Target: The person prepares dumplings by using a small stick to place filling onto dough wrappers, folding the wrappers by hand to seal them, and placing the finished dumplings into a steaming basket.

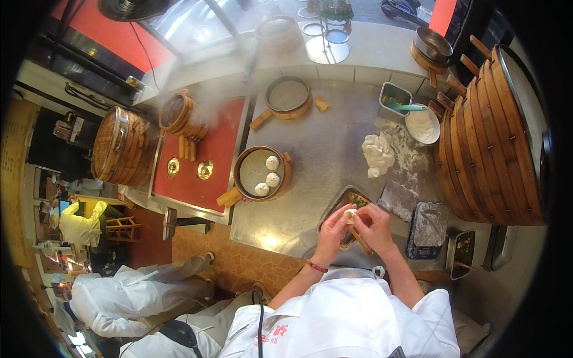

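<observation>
Above a metal tray of filling (pixel 356 198) at the counter's front edge, my left hand (pixel 333 237) cups a small dough bun (pixel 351 214). My right hand (pixel 375 228) pinches the bun's edge from the other side, fingers closed. Thin sticks (pixel 362 241) show below my hands, partly hidden by them. To the left, a round bamboo steamer (pixel 285 179) with a handle holds three white buns (pixel 272 179). A heap of white dough pieces (pixel 377 153) lies beyond my right hand on floured steel.
A floured scale (pixel 428 225) and another filling tray (pixel 462 253) stand right. Tall stacked steamers (pixel 486 143) rise beyond them. A flour bowl (pixel 422 126), a metal container (pixel 394 95) and a second steamer (pixel 288 98) sit farther back. Steam rises around the red stove (pixel 224 161). People in white stand left.
</observation>
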{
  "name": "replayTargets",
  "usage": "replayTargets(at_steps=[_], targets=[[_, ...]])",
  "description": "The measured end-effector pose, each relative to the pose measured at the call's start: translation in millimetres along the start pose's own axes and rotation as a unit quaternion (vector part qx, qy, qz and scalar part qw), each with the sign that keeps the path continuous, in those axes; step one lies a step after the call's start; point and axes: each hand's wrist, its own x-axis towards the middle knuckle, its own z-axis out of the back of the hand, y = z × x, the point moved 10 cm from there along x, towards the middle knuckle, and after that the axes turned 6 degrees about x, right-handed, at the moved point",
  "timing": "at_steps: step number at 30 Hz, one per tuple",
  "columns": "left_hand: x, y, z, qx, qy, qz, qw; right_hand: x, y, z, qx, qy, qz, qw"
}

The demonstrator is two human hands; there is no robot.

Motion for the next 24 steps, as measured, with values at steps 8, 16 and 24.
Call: replayTargets(at_steps=[8,16,24], targets=[[-3.9,-0.2,12.3,0.138,-0.048,-0.096,0.985,-7.0,19.4,-11.1,-0.073,0.027,0.075,0.994],[-15.9,-25.4,5.5,0.313,-0.058,-0.156,0.935,-4.4,34.3,-15.5,-0.099,0.057,0.103,0.988],[-12.2,-9.4,0.8,-0.093,0.076,-0.043,0.992,-3.9,5.4,-3.3,0.017,-0.002,-0.004,1.000]])
